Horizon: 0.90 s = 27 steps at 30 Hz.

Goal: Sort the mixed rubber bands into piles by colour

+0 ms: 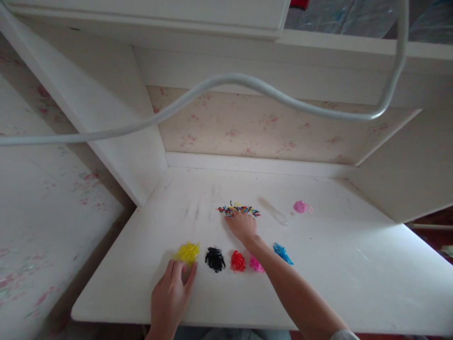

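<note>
A mixed heap of small colored rubber bands (252, 210) is spread in a strip across the white desk. My right hand (242, 224) lies over its near edge, knuckles up; its fingertips are hidden, so I cannot tell whether they hold anything. My left hand (173, 285) rests at the near side of a pile of yellow rubber bands (188, 252), thumb and fingers apart. To the right of that pile sit black rubber bands (215, 259), red rubber bands (238, 261), pink rubber bands (256, 264) partly behind my right forearm, and blue rubber bands (282, 253).
A clear, slim bag-like item (274, 211) and a pink round item with a loop (300, 207) lie right of the mixed heap. A pale curved tube (233, 80) crosses above the desk (354, 274). Side panels and an overhead cabinet (159, 19) enclose the back.
</note>
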Each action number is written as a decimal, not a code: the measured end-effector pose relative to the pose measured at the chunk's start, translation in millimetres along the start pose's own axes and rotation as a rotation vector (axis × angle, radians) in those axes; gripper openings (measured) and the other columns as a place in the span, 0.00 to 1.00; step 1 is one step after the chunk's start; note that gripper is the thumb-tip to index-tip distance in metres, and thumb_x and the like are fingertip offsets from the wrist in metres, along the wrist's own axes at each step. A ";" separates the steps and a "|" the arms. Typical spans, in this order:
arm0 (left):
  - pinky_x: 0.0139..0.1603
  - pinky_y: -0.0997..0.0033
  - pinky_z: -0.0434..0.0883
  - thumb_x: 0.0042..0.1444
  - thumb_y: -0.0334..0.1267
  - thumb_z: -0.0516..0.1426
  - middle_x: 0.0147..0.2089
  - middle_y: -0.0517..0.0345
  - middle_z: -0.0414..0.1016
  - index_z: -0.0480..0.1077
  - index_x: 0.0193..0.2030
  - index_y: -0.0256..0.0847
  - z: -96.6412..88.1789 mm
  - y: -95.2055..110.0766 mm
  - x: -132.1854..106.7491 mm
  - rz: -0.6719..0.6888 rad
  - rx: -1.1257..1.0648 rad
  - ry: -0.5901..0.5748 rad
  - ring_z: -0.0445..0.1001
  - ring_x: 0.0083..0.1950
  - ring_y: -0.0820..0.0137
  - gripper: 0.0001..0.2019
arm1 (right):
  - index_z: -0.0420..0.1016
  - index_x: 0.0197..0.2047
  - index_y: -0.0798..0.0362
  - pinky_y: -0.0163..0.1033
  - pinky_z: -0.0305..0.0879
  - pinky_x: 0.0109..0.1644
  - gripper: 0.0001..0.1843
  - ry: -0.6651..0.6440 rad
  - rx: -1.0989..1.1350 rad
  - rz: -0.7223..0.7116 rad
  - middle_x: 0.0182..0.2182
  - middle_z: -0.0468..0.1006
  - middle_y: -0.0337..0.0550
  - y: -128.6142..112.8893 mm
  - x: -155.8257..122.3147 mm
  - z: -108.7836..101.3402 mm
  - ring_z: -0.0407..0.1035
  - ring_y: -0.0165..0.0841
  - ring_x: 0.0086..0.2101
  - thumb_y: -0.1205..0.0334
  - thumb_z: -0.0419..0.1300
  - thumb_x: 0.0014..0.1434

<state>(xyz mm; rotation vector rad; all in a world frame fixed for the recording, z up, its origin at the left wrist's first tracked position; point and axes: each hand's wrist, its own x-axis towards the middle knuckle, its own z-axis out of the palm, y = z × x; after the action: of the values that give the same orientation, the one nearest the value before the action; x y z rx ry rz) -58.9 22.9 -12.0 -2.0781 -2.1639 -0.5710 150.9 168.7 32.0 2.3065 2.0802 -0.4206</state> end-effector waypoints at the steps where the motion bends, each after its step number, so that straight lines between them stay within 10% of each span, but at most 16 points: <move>1: 0.23 0.75 0.60 0.58 0.50 0.49 0.28 0.62 0.68 0.62 0.28 0.42 1.3 -2.1 -1.8 0.005 -0.027 0.004 0.69 0.24 0.75 0.15 | 0.72 0.48 0.53 0.44 0.62 0.46 0.24 0.006 -0.004 0.000 0.42 0.76 0.53 -0.6 1.4 0.9 0.70 0.40 0.43 0.49 0.43 0.62; 27: 0.28 0.77 0.64 0.60 0.45 0.48 0.27 0.62 0.69 0.63 0.28 0.43 7.8 -11.3 -5.6 0.026 -0.226 0.011 0.70 0.26 0.75 0.12 | 0.72 0.48 0.54 0.41 0.64 0.42 0.23 0.077 -0.015 0.030 0.41 0.77 0.54 5.9 15.1 3.7 0.71 0.39 0.42 0.52 0.42 0.63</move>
<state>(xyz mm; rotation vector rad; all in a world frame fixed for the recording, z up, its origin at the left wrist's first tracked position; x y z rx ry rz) -68.1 20.0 -23.3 -2.2012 -2.1513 -0.8584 157.2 182.1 24.4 2.3793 2.0708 -0.3202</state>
